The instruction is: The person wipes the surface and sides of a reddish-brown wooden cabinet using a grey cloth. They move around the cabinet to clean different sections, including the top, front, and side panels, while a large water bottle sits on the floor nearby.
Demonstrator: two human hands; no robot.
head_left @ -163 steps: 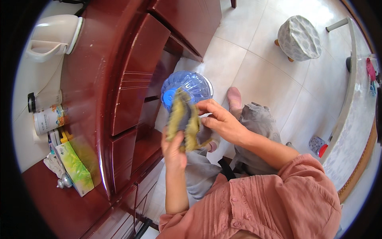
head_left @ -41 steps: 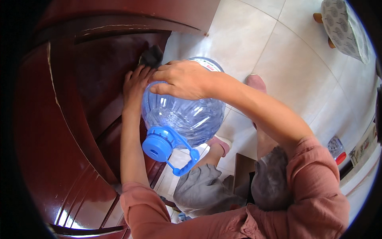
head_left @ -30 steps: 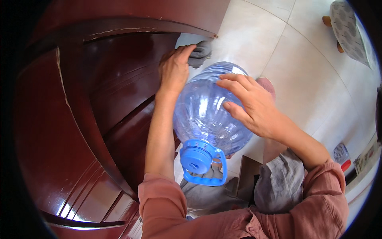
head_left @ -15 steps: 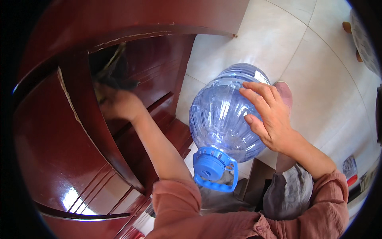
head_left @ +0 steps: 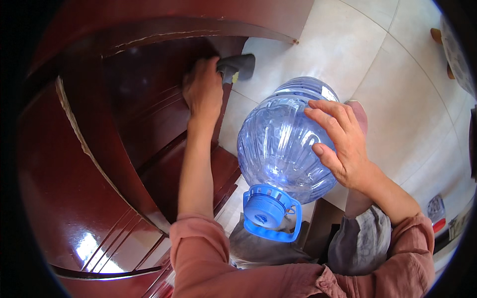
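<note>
Right hand [head_left: 343, 144] spread flat on big clear blue plastic water bottle [head_left: 285, 144], cap toward wearer; left hand [head_left: 203, 94] pressing grey cloth [head_left: 237, 65] against dark red wooden cabinet [head_left: 124, 149].

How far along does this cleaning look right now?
Midway, by the look of it. The dark red wooden cabinet already shines on its lower panel. The left hand presses a grey cloth against its side. The right hand steadies the blue water jug, capped and lying tilted; nothing touches its surface but that hand.
</note>
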